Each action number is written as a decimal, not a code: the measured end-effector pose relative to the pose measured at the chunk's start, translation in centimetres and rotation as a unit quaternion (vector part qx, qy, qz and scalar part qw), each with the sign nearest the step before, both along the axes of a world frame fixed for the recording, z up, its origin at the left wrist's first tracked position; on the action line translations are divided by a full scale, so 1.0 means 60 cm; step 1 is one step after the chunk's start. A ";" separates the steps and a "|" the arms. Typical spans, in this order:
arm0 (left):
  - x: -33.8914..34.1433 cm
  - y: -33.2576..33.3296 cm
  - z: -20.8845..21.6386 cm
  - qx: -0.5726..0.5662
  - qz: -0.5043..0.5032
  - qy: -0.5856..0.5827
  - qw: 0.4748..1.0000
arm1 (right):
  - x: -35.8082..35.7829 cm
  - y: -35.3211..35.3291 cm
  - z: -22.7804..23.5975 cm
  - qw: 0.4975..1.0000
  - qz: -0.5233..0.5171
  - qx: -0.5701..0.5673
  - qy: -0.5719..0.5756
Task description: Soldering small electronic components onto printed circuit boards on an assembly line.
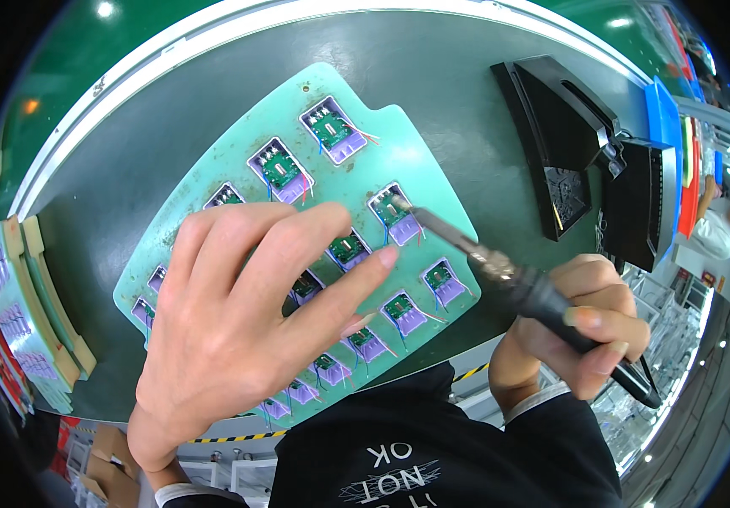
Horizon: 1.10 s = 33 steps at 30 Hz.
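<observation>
My right hand (pixel 585 326) grips the black handle of a soldering iron (pixel 539 300). Its metal tip reaches left onto a green circuit board (pixel 390 207) in a small purple housing. That housing sits in a slot of a turquoise tray (pixel 344 188), which lies at an angle on the dark table. Over the tray's left and middle spreads my left hand (pixel 238 313), fingers bent and thumb apart, with nothing visible in it. The thumb tip is close to another housed board (pixel 348 248). Several housings with red and blue wires fill the tray; my left hand hides some.
A black soldering-iron stand (pixel 555 118) is at the back right, beside a black box (pixel 636 203) and a blue bin (pixel 663 114). Curved trays with purple parts (pixel 22 313) are stacked at the left. A white rail (pixel 212 38) borders the table's far edge.
</observation>
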<state>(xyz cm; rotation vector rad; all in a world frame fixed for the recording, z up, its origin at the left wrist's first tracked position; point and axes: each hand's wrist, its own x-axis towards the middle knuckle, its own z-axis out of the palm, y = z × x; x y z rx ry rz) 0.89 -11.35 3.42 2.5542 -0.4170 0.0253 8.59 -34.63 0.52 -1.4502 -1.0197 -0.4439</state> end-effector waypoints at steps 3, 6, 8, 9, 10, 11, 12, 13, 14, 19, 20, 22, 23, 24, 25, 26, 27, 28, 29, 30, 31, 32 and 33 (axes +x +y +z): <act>0.003 -0.002 0.005 0.001 -0.002 0.003 1.000 | -0.008 -0.010 0.015 0.995 -0.066 0.062 0.042; 0.001 -0.001 0.007 0.008 -0.005 -0.001 1.000 | 0.011 -0.033 0.028 0.980 -0.096 0.164 0.057; -0.001 0.000 0.009 0.013 -0.004 0.003 1.000 | 0.022 -0.034 0.036 0.963 -0.157 0.213 0.061; -0.002 0.002 0.010 0.012 -0.003 0.005 1.000 | 0.028 -0.040 0.039 0.959 -0.185 0.211 0.048; -0.006 0.007 0.011 0.017 0.000 0.004 1.000 | 0.034 -0.050 0.039 0.956 -0.209 0.203 0.043; -0.008 0.010 0.012 -0.010 0.000 -0.017 1.000 | 0.041 -0.062 0.038 0.952 -0.234 0.192 0.037; -0.012 0.014 0.011 -0.038 0.000 -0.037 0.999 | 0.045 -0.067 0.036 0.950 -0.248 0.187 0.037; -0.022 0.029 0.041 -0.036 0.009 -0.024 0.999 | 0.049 -0.062 0.039 0.940 -0.268 0.209 0.040; -0.045 0.049 0.056 -0.033 0.052 -0.036 0.997 | 0.053 -0.058 0.042 0.929 -0.288 0.229 0.043; -0.199 0.083 0.051 -0.161 0.494 -0.011 0.854 | 0.054 -0.056 0.031 0.931 -0.314 0.182 0.037; -0.221 0.083 0.045 -0.199 0.545 0.047 0.813 | 0.052 -0.050 0.031 0.933 -0.309 0.182 0.039; -0.249 0.069 0.035 -0.293 0.569 0.117 0.760 | 0.055 -0.041 0.027 0.920 -0.341 0.190 0.036; -0.257 0.061 0.031 -0.339 0.557 0.153 0.742 | 0.053 -0.043 0.028 0.933 -0.307 0.183 0.044; -0.263 0.055 0.030 -0.387 0.549 0.181 0.718 | 0.054 -0.044 0.029 0.935 -0.303 0.179 0.044; -0.263 0.047 0.026 -0.400 0.543 0.181 0.716 | 0.056 -0.044 0.031 0.932 -0.311 0.179 0.044; -0.260 0.041 0.026 -0.409 0.538 0.178 0.715 | 0.056 -0.042 0.031 0.930 -0.317 0.182 0.046; -0.258 0.039 0.026 -0.418 0.535 0.174 0.714 | 0.057 -0.044 0.030 0.931 -0.312 0.183 0.046; -0.257 0.040 0.028 -0.418 0.539 0.170 0.711 | 0.057 -0.048 0.027 0.934 -0.309 0.176 0.042; -0.257 0.043 0.027 -0.428 0.526 0.175 0.714 | 0.056 -0.049 0.026 0.936 -0.306 0.168 0.036; -0.257 0.047 0.026 -0.437 0.513 0.179 0.717 | 0.055 -0.046 0.024 0.938 -0.302 0.168 0.037; -0.257 0.052 0.022 -0.434 0.508 0.186 0.720 | 0.054 -0.042 0.023 0.935 -0.311 0.165 0.039; -0.256 0.054 0.020 -0.438 0.511 0.184 0.717 | 0.055 -0.042 0.024 0.933 -0.319 0.160 0.039; -0.255 0.056 0.018 -0.447 0.499 0.190 0.717 | 0.056 -0.046 0.025 0.935 -0.314 0.158 0.038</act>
